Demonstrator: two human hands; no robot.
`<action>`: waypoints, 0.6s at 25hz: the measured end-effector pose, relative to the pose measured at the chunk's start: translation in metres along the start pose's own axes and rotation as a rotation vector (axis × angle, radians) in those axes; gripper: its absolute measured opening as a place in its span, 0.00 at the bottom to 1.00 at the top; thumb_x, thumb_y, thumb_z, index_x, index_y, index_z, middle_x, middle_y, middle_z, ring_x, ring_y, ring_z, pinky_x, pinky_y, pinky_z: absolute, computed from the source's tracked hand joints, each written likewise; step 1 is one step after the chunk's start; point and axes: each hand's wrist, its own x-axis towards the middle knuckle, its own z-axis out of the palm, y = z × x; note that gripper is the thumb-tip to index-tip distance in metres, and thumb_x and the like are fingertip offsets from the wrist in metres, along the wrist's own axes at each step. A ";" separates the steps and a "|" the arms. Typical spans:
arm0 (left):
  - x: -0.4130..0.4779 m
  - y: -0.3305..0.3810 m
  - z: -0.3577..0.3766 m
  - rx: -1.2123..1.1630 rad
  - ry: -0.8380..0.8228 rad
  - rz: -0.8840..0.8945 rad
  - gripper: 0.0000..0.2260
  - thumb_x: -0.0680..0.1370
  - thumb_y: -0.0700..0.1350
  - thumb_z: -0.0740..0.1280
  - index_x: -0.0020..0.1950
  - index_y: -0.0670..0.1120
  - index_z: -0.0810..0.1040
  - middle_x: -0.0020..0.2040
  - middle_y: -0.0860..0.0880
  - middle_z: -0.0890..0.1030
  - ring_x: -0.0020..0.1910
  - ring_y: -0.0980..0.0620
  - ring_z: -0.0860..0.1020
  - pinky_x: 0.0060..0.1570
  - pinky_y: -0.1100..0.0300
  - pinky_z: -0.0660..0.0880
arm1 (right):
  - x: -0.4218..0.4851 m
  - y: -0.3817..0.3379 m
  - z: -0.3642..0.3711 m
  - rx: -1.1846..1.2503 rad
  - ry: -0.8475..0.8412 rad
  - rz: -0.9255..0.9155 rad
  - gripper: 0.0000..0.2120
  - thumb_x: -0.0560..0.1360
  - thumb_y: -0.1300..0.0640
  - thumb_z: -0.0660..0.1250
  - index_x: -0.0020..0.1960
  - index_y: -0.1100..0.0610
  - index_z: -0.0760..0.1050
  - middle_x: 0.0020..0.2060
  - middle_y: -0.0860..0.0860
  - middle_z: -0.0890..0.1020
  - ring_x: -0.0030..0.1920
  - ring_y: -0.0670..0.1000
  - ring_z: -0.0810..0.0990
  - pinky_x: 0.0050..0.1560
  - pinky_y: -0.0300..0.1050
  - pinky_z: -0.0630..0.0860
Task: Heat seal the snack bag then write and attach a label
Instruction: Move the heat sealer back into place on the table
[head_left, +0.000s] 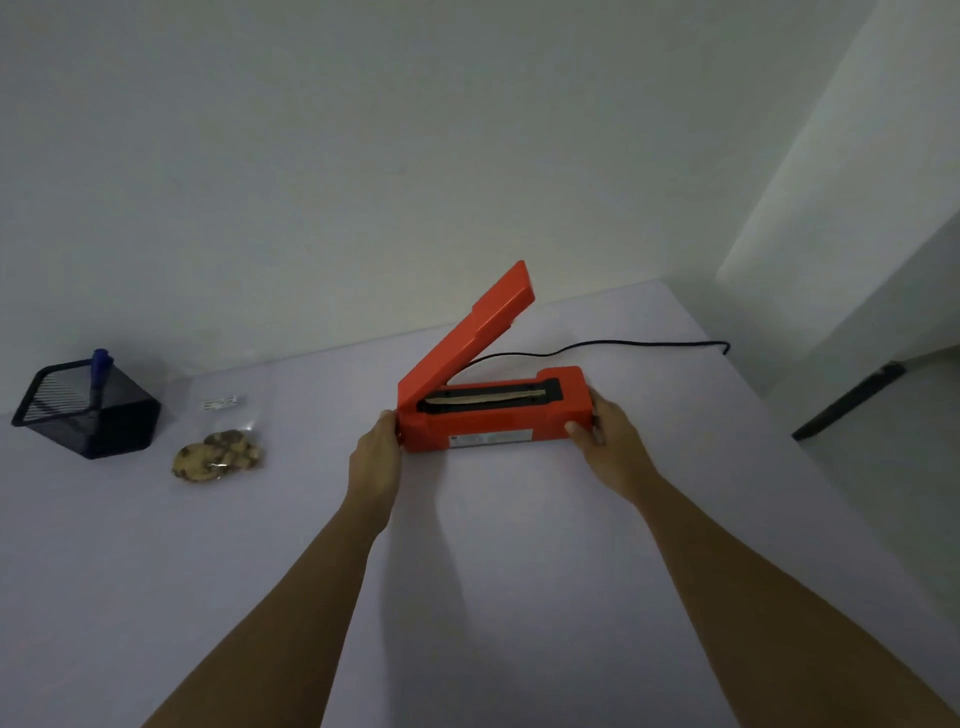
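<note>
An orange heat sealer (493, 423) sits mid-table with its lid arm raised up and to the right, baring the sealing strip. My left hand (376, 457) grips its left end and my right hand (605, 441) grips its right end. A clear snack bag (221, 452) with cookies in it lies flat on the table well to the left, away from both hands. A small white label (221, 403) lies at the bag's far end. A blue pen (100, 374) stands in a black mesh holder (85, 415) at the far left.
The white table (467, 597) meets a wall at the back and ends at a right edge near the sealer. A black power cord (623, 344) runs from the sealer back to the right and off the table. A dark object (852, 400) lies on the floor at right.
</note>
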 end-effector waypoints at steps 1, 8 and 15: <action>0.010 0.005 0.003 0.004 -0.001 0.014 0.17 0.81 0.54 0.51 0.52 0.46 0.75 0.55 0.40 0.77 0.54 0.44 0.75 0.58 0.49 0.70 | 0.015 -0.003 0.001 -0.007 -0.002 -0.009 0.28 0.72 0.44 0.63 0.69 0.53 0.65 0.59 0.55 0.78 0.60 0.53 0.76 0.62 0.57 0.72; 0.071 0.027 0.015 0.053 0.039 0.073 0.22 0.81 0.56 0.49 0.65 0.45 0.71 0.62 0.42 0.75 0.59 0.44 0.73 0.63 0.50 0.68 | 0.092 -0.015 0.014 -0.042 0.016 -0.066 0.27 0.78 0.56 0.61 0.73 0.58 0.57 0.66 0.59 0.73 0.65 0.58 0.72 0.66 0.49 0.67; 0.094 0.038 0.016 0.079 0.050 0.111 0.23 0.81 0.55 0.49 0.63 0.42 0.73 0.61 0.39 0.76 0.56 0.44 0.74 0.57 0.51 0.69 | 0.129 -0.018 0.023 -0.057 -0.008 -0.040 0.29 0.79 0.54 0.58 0.75 0.58 0.51 0.67 0.60 0.71 0.66 0.60 0.70 0.67 0.53 0.66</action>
